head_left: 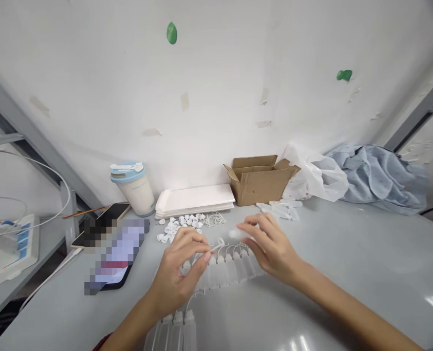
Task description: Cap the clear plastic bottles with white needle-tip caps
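1. Leftmost, at the left hand's 6 o'clock (12 pointing to the wall), a small group of clear bottles (189,331) lies on the worktop (260,317), long axes about 12 to 6, necks at 12.
2. At that hand's 12 o'clock is a scatter of white caps (172,226).
3. The left hand (179,265) is narrow: thumb and forefinger come together, apparently pinching a white strand (220,241) that rises toward 2 o'clock.
4. Next, a row of corded bottles (221,273) runs roughly from 9 to 3, reaching from just under the left fingers to beneath the right. Each bottle's long axis goes from 12 to 6, cords curving at the necks.
5. A translucent piece (234,234), blurred, sits at about 2 o'clock from the left fingertips and near them. Its long axis seems to point toward 9; that gap to the strand looks like the relation that counts.
6. The right hand (272,251) is nearer, narrow, holding the piece between thumb and fingers.
7. At the right hand's 12 o'clock, well apart, lie loose translucent pieces (280,210).
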Demonstrator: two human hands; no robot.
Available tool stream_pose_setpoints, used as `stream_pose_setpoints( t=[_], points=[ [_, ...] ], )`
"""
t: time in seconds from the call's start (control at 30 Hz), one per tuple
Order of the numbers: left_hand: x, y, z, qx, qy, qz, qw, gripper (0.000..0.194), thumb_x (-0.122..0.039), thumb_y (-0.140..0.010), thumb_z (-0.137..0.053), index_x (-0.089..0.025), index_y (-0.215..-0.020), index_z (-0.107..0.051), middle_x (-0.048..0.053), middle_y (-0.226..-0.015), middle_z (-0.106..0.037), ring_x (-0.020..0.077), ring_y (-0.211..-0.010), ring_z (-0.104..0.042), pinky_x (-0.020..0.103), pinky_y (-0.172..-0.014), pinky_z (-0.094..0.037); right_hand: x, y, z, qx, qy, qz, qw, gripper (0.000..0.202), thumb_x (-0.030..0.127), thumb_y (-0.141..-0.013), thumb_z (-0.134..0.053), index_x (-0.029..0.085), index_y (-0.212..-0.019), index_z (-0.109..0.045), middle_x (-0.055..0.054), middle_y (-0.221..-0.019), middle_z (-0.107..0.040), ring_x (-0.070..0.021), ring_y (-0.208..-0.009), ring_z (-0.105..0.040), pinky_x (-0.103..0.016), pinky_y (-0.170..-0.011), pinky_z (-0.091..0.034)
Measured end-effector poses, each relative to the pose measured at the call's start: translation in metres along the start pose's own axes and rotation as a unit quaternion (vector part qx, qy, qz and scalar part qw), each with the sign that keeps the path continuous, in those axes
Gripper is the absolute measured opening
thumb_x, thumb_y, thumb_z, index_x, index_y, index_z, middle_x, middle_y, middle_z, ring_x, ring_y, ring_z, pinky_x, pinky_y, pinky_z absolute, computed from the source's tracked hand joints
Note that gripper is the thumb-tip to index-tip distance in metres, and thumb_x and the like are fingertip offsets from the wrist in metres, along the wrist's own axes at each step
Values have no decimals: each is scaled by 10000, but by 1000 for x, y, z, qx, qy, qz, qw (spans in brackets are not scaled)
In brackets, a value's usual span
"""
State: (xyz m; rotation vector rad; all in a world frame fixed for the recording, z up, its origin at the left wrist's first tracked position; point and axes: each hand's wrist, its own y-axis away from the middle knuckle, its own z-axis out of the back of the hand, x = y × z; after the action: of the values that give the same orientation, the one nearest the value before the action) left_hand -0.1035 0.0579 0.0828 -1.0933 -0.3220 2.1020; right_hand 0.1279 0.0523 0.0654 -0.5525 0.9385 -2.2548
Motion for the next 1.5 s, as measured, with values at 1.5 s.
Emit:
stream_pose_setpoints(
  t=[1.5],
  points=[
    [0,5,-11,103,77,153,980,202,-289,-857,-460,-192,-687,-507,-9,-714,-514,143,-667,-500,259,-646,-394,18,17,-20,53,6,78,996,181,111,-915,-434,113,-1075,-520,-107,-900,-615,-140,-711,-620,-199,-511,-486]
  ],
)
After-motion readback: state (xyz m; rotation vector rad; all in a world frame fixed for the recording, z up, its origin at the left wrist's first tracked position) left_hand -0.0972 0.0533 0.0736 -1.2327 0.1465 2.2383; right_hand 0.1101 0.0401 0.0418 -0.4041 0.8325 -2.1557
